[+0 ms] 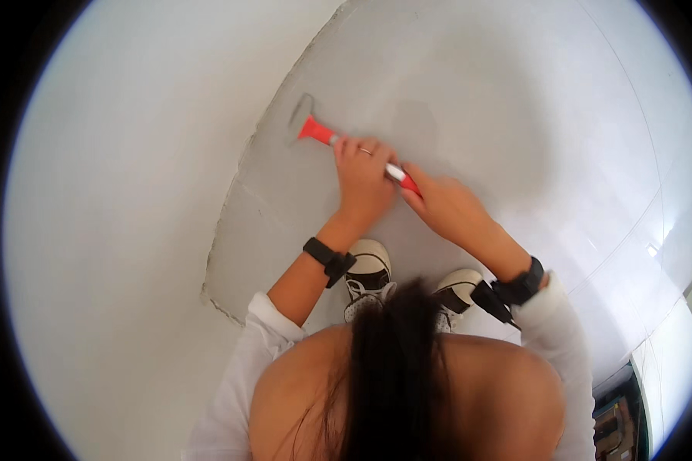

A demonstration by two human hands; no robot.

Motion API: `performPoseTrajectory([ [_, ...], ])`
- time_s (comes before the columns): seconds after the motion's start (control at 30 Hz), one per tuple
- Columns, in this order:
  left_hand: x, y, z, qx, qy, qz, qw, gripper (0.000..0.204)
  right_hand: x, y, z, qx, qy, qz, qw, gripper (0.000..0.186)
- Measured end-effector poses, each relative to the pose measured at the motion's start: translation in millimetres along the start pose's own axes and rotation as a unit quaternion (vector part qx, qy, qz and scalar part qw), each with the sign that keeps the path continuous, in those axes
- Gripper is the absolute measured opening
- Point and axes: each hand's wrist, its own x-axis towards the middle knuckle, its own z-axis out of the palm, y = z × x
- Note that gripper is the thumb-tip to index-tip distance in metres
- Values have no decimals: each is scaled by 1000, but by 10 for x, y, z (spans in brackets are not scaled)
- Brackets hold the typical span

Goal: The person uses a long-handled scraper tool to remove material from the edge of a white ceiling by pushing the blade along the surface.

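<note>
Both of my hands are closed around a red-and-white handled scraper (318, 131). Farther up the handle, my left hand (365, 178) wraps it just behind the red neck, with a ring on one finger. My right hand (447, 204) grips the red rear end, nearer my body. The tool slants up and to the left, and its thin grey head is blurred. That head lies over the grey floor (438, 84), close to a rough edge line; I cannot tell whether it touches.
Left of the jagged edge line (242, 157) spreads a paler, whitish surface (123, 200). My shoes (370, 265) stand on the floor below my hands. Glossy pale tiles (623, 177) with thin joints lie at the right. A dark box-like thing (619, 419) sits at the lower right.
</note>
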Motion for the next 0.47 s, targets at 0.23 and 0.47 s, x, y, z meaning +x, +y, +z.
performPoseTrajectory([
  [0.23, 393, -349, -201, 5, -37, 42, 998, 25, 246, -78, -164, -33, 96, -47, 994, 38],
  [0.47, 942, -260, 179, 44, -85, 150, 984, 68, -52, 529, -1097, 16, 107, 143, 984, 55],
])
